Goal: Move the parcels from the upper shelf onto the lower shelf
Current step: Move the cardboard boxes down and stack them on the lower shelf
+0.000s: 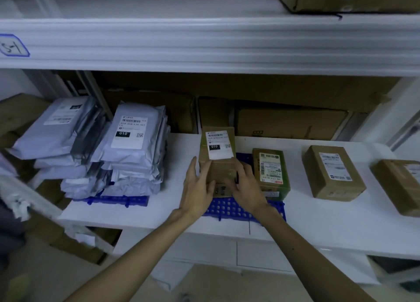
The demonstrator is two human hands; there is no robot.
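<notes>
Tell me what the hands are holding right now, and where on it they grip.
Both hands hold the cardboard box with the 010 label: left hand on its left side, right hand on its right side, near the front end. It sits over the blue mat.

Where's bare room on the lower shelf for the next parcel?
Bare white shelf lies between the grey mailer stack and the box both hands grip, and along the front edge at right. A narrower gap separates the green-taped box from the brown box. Left end crowded.
</notes>
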